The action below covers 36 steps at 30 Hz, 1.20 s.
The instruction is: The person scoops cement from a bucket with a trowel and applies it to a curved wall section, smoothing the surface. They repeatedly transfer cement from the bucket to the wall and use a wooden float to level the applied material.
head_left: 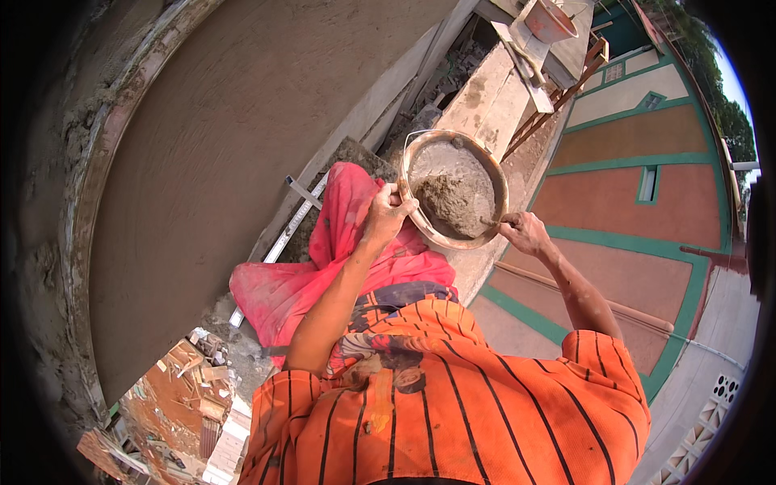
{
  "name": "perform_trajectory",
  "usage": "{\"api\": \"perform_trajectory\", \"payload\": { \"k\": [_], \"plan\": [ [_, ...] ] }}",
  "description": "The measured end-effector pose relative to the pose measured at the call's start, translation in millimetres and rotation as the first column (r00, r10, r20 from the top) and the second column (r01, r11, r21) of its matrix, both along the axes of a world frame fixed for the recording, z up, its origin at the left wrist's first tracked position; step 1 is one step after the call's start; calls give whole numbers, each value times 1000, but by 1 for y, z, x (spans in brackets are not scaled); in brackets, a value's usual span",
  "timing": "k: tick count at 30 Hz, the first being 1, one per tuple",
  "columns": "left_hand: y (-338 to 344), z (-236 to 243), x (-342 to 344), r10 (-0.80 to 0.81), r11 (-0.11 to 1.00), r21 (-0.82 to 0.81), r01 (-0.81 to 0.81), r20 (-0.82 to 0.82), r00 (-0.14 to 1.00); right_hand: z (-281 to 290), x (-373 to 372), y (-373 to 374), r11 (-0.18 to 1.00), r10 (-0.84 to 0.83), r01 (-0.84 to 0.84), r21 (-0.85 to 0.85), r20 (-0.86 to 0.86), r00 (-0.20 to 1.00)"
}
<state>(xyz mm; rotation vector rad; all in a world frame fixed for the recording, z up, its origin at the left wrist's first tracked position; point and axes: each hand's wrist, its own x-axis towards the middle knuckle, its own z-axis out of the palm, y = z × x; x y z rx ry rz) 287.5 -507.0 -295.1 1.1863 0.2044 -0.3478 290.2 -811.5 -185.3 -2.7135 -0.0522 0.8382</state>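
A round bucket [410,204] with a pale, mortar-smeared rim and a thin wire handle sits in front of me. Wet grey mortar [457,198] is heaped inside it, with a paler, wetter layer towards the far side. My left hand [388,217] grips the bucket's near left rim, fingers closed on it. At the right rim my right hand [525,233] is closed round a trowel. Only the trowel's slim shank [490,221] shows; its blade is hidden in the mortar.
Wooden planks [493,101] run ahead under the bucket, with a loose board [524,69] and a reddish basin [551,20] farther along. A smoothed grey wall [242,105] rises at left, a metal square [283,238] beside it. Rubble [190,396] lies below left; a painted wall [630,194] stands right.
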Motion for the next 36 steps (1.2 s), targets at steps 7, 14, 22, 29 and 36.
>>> {"api": "perform_trajectory", "payload": {
  "k": [7, 14, 22, 29, 36],
  "plan": [
    [51, 13, -23, 74, 997, 23, -72, -107, 991, 29, 21, -2, 997, -52, 49, -64, -36, 998],
    [181, -11, -91, 477, 875, 179, -449, -170, 862, 118, 70, 34, 986, 163, -159, -43, 166, 973],
    [261, 21, -201, 844, 534, 118, -837, -16, 536, 245, 124, 145, 748, 651, -657, -96, 304, 696],
    [269, -23, -297, 954, 299, 75, -951, -62, 294, 333, 120, 251, 25, 909, -993, 118, 410, 71],
    [296, -109, -402, 971, 238, -7, -971, -26, 238, 384, 114, 355, -270, 963, -775, 572, 168, -211]
  ]
}}
